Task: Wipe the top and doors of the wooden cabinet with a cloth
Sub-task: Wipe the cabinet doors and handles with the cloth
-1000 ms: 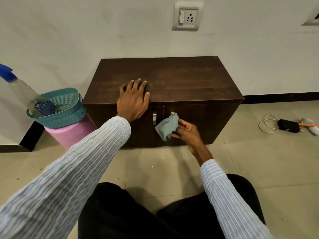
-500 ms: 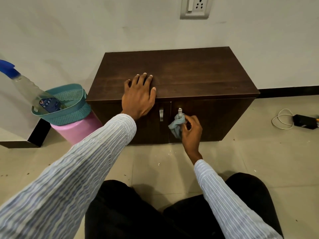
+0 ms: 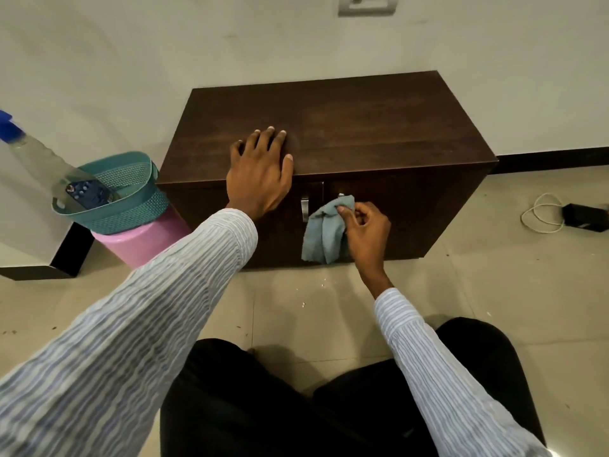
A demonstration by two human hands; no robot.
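Note:
A low dark wooden cabinet (image 3: 362,127) stands against the white wall, its two front doors shut. My left hand (image 3: 260,174) lies flat, fingers spread, on the front edge of the top. My right hand (image 3: 365,229) pinches a grey-blue cloth (image 3: 324,232) against the right door. The cloth hangs down and covers most of the right door's metal handle (image 3: 341,195). The left door's handle (image 3: 304,208) is in plain sight beside it.
A teal basket (image 3: 131,209) holding a spray bottle (image 3: 36,156) sits on a pink stool (image 3: 141,240) left of the cabinet. A black adapter (image 3: 585,216) with a white cable (image 3: 540,217) lies on the tiled floor at right. My knees fill the bottom.
The cloth, bunched small at the right handle half a second ago, now hangs loose down the door. My right hand has turned slightly right. My left hand has stayed put.

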